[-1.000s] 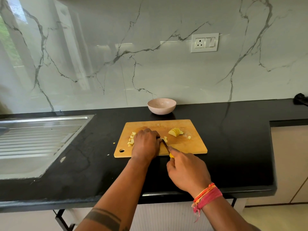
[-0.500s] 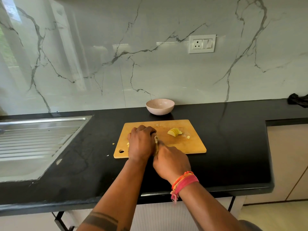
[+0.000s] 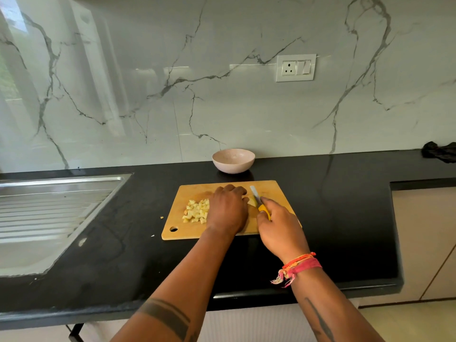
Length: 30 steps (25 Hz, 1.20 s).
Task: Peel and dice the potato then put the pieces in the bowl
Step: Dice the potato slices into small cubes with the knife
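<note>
The right hand grips the yellow handle of a knife, whose blade points away over the cutting board. The left hand lies knuckles up on the board's middle, fingers curled over a potato piece just beside the blade. A heap of diced potato sits on the board's left part, touching that hand. The bowl stands just behind the board's far edge, against the wall. Bare black counter stretches right of the board; left of it, a strip of counter separates it from the sink drainer.
</note>
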Motion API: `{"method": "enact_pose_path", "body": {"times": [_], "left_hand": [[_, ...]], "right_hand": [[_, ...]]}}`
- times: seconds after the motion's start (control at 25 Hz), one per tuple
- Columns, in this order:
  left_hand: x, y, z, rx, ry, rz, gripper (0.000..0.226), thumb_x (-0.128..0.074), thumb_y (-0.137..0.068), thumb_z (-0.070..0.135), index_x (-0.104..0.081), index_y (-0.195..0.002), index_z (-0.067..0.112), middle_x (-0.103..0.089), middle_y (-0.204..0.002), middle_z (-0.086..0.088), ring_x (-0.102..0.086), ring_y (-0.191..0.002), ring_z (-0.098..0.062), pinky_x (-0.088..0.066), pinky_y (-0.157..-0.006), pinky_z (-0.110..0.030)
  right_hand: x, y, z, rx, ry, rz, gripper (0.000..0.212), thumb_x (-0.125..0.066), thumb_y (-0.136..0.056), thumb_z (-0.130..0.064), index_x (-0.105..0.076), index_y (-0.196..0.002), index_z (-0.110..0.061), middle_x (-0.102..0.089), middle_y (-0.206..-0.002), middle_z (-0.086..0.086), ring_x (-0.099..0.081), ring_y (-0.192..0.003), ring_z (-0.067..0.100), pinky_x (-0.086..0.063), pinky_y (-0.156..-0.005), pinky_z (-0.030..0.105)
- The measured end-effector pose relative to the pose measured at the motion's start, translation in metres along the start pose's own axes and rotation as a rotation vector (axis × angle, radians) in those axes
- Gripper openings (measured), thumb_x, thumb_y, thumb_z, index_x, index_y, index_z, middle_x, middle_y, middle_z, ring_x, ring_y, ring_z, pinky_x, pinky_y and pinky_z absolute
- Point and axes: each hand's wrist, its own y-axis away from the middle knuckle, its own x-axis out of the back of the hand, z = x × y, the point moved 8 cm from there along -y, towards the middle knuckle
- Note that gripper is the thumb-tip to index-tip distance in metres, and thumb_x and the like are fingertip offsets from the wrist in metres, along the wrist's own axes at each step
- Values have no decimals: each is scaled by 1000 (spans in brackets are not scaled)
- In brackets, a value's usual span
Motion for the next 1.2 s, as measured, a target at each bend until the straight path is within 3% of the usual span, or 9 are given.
{"method": "enact_pose_path", "body": {"times": [0.16,0.4,0.64,0.76,0.92,1.04,1.2], "left_hand": [[-19,-12,12,70,-27,-133,48,-54,-97,54,-59,-135,24,-61,-132,-5,-52,-122,-29,-41,-101,-42],[-26,-10,15,91,94,-101,37,-58,-98,37,-55,-131,20,-62,-127,-6,-55,-118,-27,-45,-99,-42],[-24,-8,12,94,157,-87,39,-60,-96,34,-56,-134,24,-58,-131,-5,-54,-119,-24,-45,-101,-39],[-17,-4,10,91,241,-56,39,-64,-96,30,-58,-134,23,-58,-133,-2,-55,-118,-20,-47,-102,-35],[-11,10,-6,96,339,-93,35,-68,-94,28,-66,-128,22,-65,-128,3,-61,-113,-14,-52,-100,-32],[-7,20,-13,67,275,-109,30,-66,-95,27,-68,-125,25,-69,-123,3,-60,-113,-16,-51,-100,-36],[-2,24,-14,23,160,-85,31,-59,-99,20,-65,-129,25,-68,-126,3,-55,-119,-18,-47,-103,-34]], "right_hand": [[5,-3,7,-51,-70,23,49,-45,-102,-29,-47,-150,-36,-62,-137,-5,-62,-109,19,-50,-85,32],[2,-5,10,-57,-66,36,48,-44,-101,-31,-47,-148,-39,-67,-118,-5,-66,-89,16,-57,-80,37],[4,-4,11,-65,-68,37,48,-44,-103,-31,-45,-151,-35,-62,-136,-7,-62,-99,12,-52,-81,31],[6,-2,12,-55,-87,55,47,-45,-104,-31,-46,-150,-35,-60,-138,-7,-65,-101,14,-57,-84,34],[1,1,9,-14,9,24,49,-45,-102,-36,-45,-151,-37,-67,-124,-6,-66,-86,15,-59,-74,37],[-7,8,4,41,141,-17,50,-43,-101,-39,-42,-151,-39,-70,-109,-3,-66,-84,19,-55,-69,36],[-7,13,1,67,179,-13,49,-43,-102,-38,-41,-152,-39,-62,-84,-8,-60,-69,12,-44,-54,29]]}}
